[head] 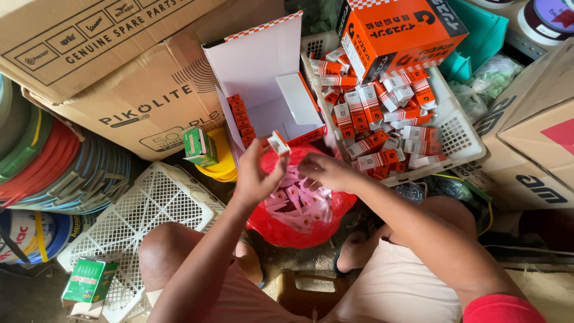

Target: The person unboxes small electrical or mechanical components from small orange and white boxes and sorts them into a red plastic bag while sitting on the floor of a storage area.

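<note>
Head view: left hand (254, 173) pinching a small white-and-orange box (278, 142) at its fingertips. Right hand (326, 170) just beside, fingers curled, empty, resting on the rim of a red plastic bag (281, 230) of pink-white flat pieces, directly beneath both hands. Beyond the grip, open white carton (263, 72); farther right, white basket (457, 140) heaped with similar boxes.

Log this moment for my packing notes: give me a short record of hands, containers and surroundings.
left hand: holds a small white and orange box
right hand: over the red bag, fingers bent
red bag: open, holds pink and white flat pieces
white basket: heaped with small orange and white boxes
open carton: one row of small boxes along its left side
nearby: empty white basket, green boxes
</note>
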